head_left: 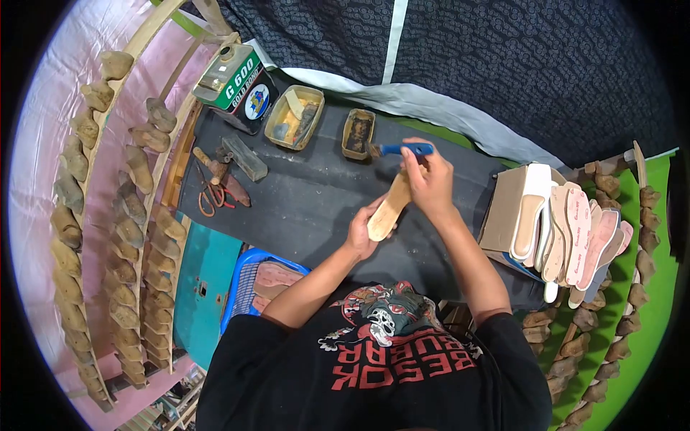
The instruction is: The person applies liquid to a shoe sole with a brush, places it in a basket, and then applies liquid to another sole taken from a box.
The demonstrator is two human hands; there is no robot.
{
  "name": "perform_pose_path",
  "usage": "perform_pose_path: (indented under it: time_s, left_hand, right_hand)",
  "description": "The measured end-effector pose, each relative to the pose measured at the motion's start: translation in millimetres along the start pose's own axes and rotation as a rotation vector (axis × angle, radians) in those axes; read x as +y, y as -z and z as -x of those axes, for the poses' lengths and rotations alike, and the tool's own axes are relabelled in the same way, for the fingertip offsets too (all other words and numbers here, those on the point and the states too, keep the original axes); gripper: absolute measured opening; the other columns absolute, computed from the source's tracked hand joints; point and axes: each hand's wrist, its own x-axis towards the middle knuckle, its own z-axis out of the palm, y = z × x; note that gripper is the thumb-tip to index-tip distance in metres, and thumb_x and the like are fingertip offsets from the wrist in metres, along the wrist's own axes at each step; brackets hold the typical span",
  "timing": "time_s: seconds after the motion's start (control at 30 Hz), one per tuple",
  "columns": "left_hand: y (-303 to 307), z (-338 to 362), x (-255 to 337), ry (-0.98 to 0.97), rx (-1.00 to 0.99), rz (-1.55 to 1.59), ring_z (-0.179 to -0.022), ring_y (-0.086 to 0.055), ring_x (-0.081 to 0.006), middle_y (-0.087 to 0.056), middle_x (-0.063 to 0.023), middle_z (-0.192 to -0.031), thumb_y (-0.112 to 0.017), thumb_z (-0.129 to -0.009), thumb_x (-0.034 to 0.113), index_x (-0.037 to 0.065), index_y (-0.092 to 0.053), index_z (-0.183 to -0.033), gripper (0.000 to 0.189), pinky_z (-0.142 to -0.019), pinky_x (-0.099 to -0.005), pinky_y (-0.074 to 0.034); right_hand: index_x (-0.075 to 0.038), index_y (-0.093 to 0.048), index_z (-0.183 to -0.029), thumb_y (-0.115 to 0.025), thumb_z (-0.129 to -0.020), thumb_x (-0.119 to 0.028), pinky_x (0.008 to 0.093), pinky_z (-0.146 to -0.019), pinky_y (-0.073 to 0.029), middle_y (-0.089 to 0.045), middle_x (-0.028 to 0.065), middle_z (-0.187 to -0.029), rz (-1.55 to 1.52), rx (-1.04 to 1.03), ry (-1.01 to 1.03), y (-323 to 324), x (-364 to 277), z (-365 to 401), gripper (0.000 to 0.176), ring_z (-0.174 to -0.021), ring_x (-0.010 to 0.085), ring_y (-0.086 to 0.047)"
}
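Note:
My left hand is closed around the heel end of a tan insole, which is held tilted above the dark tabletop. In my right hand is a brush with a blue handle, gripped between thumb and fingers. Its dark bristle end points left, close to a small tub with dark, crusted residue inside. The upper end of the insole passes behind my right hand and is partly hidden there.
Left on the dark table stand a glue can, a yellowish tub, a grey block, a hammer and scissors. A box of insoles is at right. Racks of shoe lasts flank the table; a blue basket sits below.

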Motion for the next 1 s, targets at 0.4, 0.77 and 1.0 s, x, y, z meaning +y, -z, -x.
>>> perform_pose_path:
  time_s: [0.4, 0.77, 1.0]
  left_hand:
    - [68.6, 29.1, 5.1, 0.134, 0.018, 0.103, -0.087, -0.065, -0.0191, -0.067, -0.0045, -0.118, -0.046, -0.096, 0.034, 0.012, -0.043, -0.156, 0.065, -0.071, -0.0337, -0.051]
    - [52.9, 1.8, 17.3, 0.135, -0.037, 0.088, -0.092, -0.064, -0.0181, -0.065, -0.0037, -0.12, -0.046, -0.099, 0.035, 0.015, -0.039, -0.158, 0.063, -0.076, -0.0351, -0.053]
    - [25.4, -24.6, 20.5, 0.124, -0.094, 0.1, -0.097, -0.064, -0.0171, -0.064, -0.0028, -0.125, -0.045, -0.102, 0.035, 0.016, -0.036, -0.161, 0.063, -0.079, -0.0348, -0.053]
  right_hand:
    - [0.001, -0.069, -0.103, -0.07, -0.098, -0.017, 0.036, -0.061, -0.052, -0.07, 0.0162, -0.077, 0.244, -0.208, -0.176, -86.1, 62.3, -36.8, 0.019, -0.064, 0.0237, -0.067]
    - [-0.002, -0.067, -0.109, -0.064, -0.103, -0.015, 0.0293, -0.067, -0.053, -0.07, 0.0056, -0.081, 0.166, -0.023, -0.138, -54.1, 47.0, -30.4, 0.015, -0.071, 0.0114, -0.064]
    - [0.004, -0.061, -0.112, -0.057, -0.106, -0.008, 0.0249, -0.069, -0.053, -0.067, 0.0058, -0.086, -0.041, -0.003, -0.176, 1.1, 7.7, 23.7, 0.013, -0.076, 0.0088, -0.063]
